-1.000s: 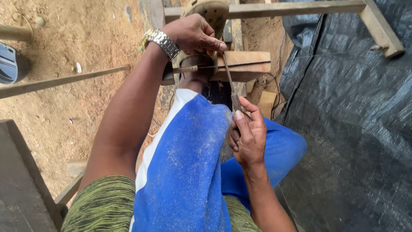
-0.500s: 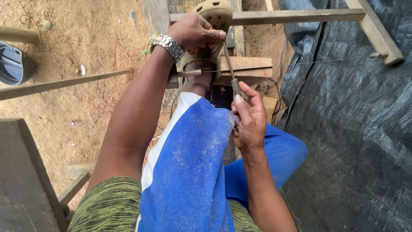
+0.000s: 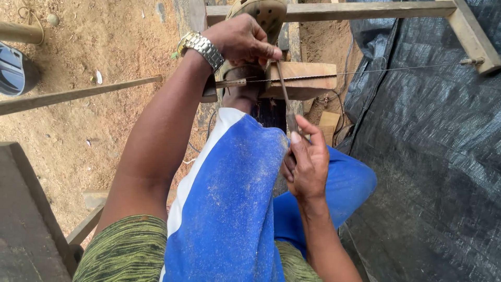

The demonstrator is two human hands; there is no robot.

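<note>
My left hand grips the far end of the thin file at the wooden block; my right hand clasps its handle nearer, steadying it across the saw blade.

Silver metal wristwatch on left wrist, dusty blue shorts with white side stripe, green-patterned shirt hem, tan sandal

Left hand far forward on outstretched arm, fingers curled; right hand near knee, fingers pinched.
</note>
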